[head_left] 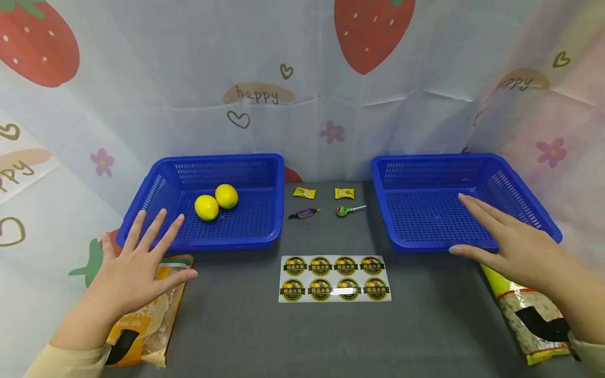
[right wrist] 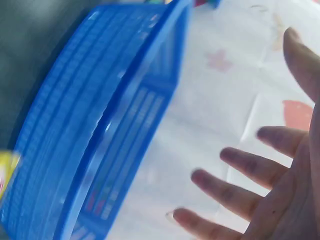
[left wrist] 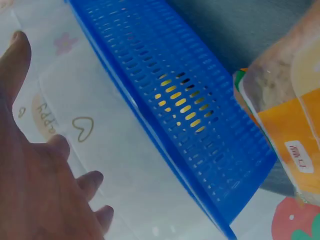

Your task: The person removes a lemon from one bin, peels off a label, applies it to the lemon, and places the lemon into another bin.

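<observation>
My left hand (head_left: 132, 275) has its fingers spread and holds nothing, over an orange food packet (head_left: 163, 325) and near the front left corner of the left blue basket (head_left: 250, 243). Two lemons (head_left: 206, 208) sit together in that basket; in the left wrist view their yellow shows through the basket's slots. My right hand (head_left: 520, 244), fingers straight and thumb apart, hovers over the front right part of the right blue basket (head_left: 425, 245) with nothing in its grasp. Below its wrist lies a yellow-green packet (head_left: 529, 315), partly hidden by the forearm.
Between the baskets lie two yellow wrapped candies (head_left: 304, 192), a purple wrapped candy (head_left: 304, 213) and a green lollipop (head_left: 344, 211). A sheet of round stickers (head_left: 335, 279) lies in front of them on the grey table (head_left: 302, 336). Behind hangs a printed white curtain (head_left: 189, 63).
</observation>
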### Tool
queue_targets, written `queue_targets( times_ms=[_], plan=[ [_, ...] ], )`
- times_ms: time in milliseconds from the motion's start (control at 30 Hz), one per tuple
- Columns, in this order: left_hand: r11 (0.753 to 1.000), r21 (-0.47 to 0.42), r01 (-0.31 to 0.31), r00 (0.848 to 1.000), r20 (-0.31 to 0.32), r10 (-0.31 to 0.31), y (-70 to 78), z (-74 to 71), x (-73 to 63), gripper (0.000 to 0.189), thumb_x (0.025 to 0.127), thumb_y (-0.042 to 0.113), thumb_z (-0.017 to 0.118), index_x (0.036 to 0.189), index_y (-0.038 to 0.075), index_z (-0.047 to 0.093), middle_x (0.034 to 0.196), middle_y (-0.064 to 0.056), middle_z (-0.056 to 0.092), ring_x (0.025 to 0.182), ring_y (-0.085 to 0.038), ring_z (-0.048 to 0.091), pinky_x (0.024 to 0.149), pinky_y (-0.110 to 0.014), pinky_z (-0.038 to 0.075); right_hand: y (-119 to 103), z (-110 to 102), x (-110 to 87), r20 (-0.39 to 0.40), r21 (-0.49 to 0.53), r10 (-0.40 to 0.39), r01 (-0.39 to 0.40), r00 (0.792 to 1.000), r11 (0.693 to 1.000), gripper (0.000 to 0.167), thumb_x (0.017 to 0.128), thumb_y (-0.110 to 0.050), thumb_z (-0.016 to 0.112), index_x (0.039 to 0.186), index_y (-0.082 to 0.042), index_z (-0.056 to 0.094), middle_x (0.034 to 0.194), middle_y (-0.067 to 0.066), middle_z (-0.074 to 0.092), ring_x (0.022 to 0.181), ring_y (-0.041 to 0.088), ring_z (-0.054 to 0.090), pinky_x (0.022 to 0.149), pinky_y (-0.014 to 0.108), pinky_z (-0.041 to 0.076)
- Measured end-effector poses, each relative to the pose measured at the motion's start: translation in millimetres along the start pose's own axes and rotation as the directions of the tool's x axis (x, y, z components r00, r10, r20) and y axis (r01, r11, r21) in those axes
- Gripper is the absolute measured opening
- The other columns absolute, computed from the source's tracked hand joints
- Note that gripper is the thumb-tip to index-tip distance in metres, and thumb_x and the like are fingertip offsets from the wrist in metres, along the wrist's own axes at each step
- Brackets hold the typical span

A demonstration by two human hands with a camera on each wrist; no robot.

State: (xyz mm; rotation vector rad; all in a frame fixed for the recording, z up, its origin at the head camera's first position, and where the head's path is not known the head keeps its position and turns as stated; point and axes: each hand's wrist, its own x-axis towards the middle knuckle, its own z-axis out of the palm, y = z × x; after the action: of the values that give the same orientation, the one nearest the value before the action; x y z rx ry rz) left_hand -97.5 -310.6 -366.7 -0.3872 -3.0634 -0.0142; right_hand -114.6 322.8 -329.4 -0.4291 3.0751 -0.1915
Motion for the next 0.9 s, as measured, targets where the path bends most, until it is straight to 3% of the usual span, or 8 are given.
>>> queue_targets(
  times_ms=[67, 133, 267, 400, 500, 600, 800, 900],
  plan=[
    [0.999, -0.050, -0.022, 1.000, -0.021, 0.021, -1.0, -2.3, 3.3, 0.100, 0.091, 0.069, 0.057, 0.163, 0.032, 0.000, 0.171, -0.007, -0.003, 0.155, -0.036, -0.017, 0.100, -0.087, -0.010, -9.3, -0.6, 2.0, -0.040, 0.077, -0.026, 0.029, 0.999, 0.997, 0.093, 0.091, -0.057, 0.067, 0.163, -0.031, 0.014, 0.161, 0.020, 0.034, 0.133, 0.056, 0.044, 0.093, 0.076, 0.040],
    [0.996, -0.077, -0.034, 0.998, -0.056, 0.030, -3.3, -4.2, 7.0, 0.095, 0.093, 0.066, 0.058, 0.164, 0.032, 0.005, 0.171, -0.007, 0.000, 0.156, -0.036, -0.013, 0.103, -0.086, -0.004, -20.2, 1.4, 4.6, -0.098, 0.168, -0.060, 0.076, 0.993, 0.983, 0.088, 0.091, -0.049, 0.072, 0.162, -0.032, 0.022, 0.157, 0.017, 0.042, 0.131, 0.050, 0.050, 0.092, 0.071, 0.044],
    [0.987, -0.153, -0.041, 0.995, -0.094, 0.027, -9.3, -6.1, 18.3, 0.086, 0.096, 0.058, 0.059, 0.163, 0.030, 0.013, 0.171, -0.007, 0.003, 0.156, -0.037, -0.007, 0.107, -0.083, 0.000, -44.5, 8.3, 14.5, -0.238, 0.299, -0.145, 0.214, 0.960, 0.930, 0.083, 0.089, -0.031, 0.079, 0.158, -0.031, 0.034, 0.150, 0.006, 0.054, 0.125, 0.030, 0.061, 0.093, 0.055, 0.052],
    [0.962, -0.266, -0.056, 0.992, -0.122, 0.024, -12.9, -6.7, 30.6, 0.079, 0.098, 0.050, 0.060, 0.163, 0.025, 0.021, 0.169, -0.012, 0.017, 0.155, -0.042, 0.006, 0.109, -0.082, 0.008, -68.8, 15.0, 30.7, -0.306, 0.360, -0.209, 0.316, 0.929, 0.878, 0.078, 0.089, -0.024, 0.079, 0.157, -0.025, 0.039, 0.143, 0.005, 0.060, 0.120, 0.025, 0.065, 0.090, 0.045, 0.057],
    [0.943, -0.322, -0.084, 0.987, -0.154, 0.036, -14.0, -7.6, 37.5, 0.073, 0.099, 0.046, 0.060, 0.160, 0.019, 0.030, 0.163, -0.018, 0.030, 0.152, -0.046, 0.019, 0.112, -0.077, 0.015, -86.2, 22.5, 42.8, -0.306, 0.422, -0.234, 0.352, 0.923, 0.836, 0.076, 0.090, -0.025, 0.078, 0.156, -0.021, 0.040, 0.142, 0.008, 0.060, 0.121, 0.028, 0.064, 0.090, 0.044, 0.058],
    [0.923, -0.374, -0.094, 0.986, -0.162, 0.034, -13.2, -8.8, 42.6, 0.068, 0.100, 0.043, 0.060, 0.158, 0.016, 0.036, 0.159, -0.020, 0.037, 0.148, -0.048, 0.027, 0.114, -0.072, 0.021, -102.8, 32.8, 52.4, -0.277, 0.480, -0.236, 0.347, 0.931, 0.806, 0.076, 0.091, -0.028, 0.077, 0.156, -0.020, 0.040, 0.143, 0.008, 0.059, 0.123, 0.027, 0.063, 0.090, 0.043, 0.058],
    [0.879, -0.475, -0.036, 0.991, -0.128, -0.029, -10.2, -13.0, 54.3, 0.063, 0.101, 0.042, 0.058, 0.157, 0.019, 0.038, 0.159, -0.020, 0.037, 0.145, -0.048, 0.031, 0.111, -0.073, 0.025, -134.8, 49.5, 71.0, -0.236, 0.549, -0.234, 0.328, 0.943, 0.768, 0.077, 0.090, -0.036, 0.076, 0.156, -0.018, 0.040, 0.144, 0.007, 0.058, 0.126, 0.025, 0.062, 0.090, 0.042, 0.059],
    [0.871, -0.491, -0.024, 0.991, -0.127, -0.045, -8.8, -16.0, 61.8, 0.062, 0.101, 0.043, 0.057, 0.157, 0.021, 0.038, 0.158, -0.019, 0.040, 0.145, -0.047, 0.032, 0.111, -0.073, 0.026, -150.1, 55.1, 80.3, -0.213, 0.595, -0.227, 0.310, 0.950, 0.741, 0.077, 0.090, -0.037, 0.076, 0.156, -0.018, 0.040, 0.146, 0.008, 0.057, 0.126, 0.024, 0.062, 0.091, 0.039, 0.059]
  ],
)
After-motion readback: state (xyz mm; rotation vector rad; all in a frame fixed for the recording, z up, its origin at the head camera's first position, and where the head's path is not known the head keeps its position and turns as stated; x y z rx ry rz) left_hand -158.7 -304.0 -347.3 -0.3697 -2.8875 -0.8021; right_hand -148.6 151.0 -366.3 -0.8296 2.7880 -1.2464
